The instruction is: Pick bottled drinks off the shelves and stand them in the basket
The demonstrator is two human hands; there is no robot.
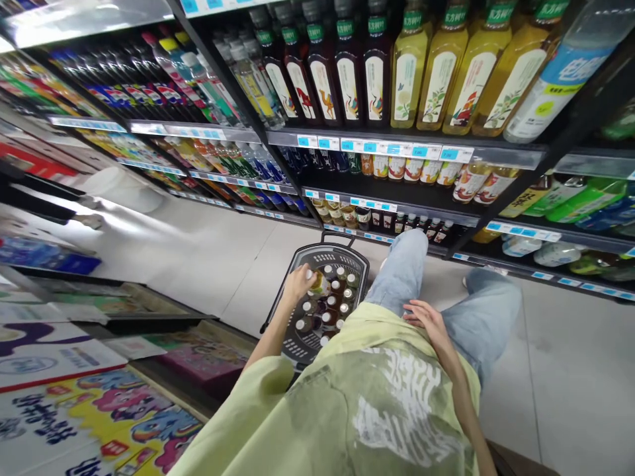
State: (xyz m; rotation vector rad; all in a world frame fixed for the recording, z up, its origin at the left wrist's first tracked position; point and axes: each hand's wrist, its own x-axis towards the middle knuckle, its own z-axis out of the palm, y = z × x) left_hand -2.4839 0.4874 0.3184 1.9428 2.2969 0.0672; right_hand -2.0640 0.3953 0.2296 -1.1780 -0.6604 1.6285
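Note:
My left hand (pixel 296 284) is closed around the neck of a small bottle (pixel 321 285) of yellowish drink, over the shopping basket (pixel 364 264). The bottle leans, its white cap by my fingers. Below and beside it, several dark bottles with white caps (pixel 327 317) stand close together inside the basket. My right hand (pixel 424 316) rests near the top of my thigh on the jeans (pixel 404 271), fingers stretched out and holding nothing.
Drink shelves (pixel 387 142) run along the far side, with large tea bottles (pixel 347 73) up top and smaller juice bottles (pixel 411 168) below. Printed cartons (pixel 129 423) stack at the lower left. A person's legs (pixel 44 198) and a white round container (pixel 122 188) are further left.

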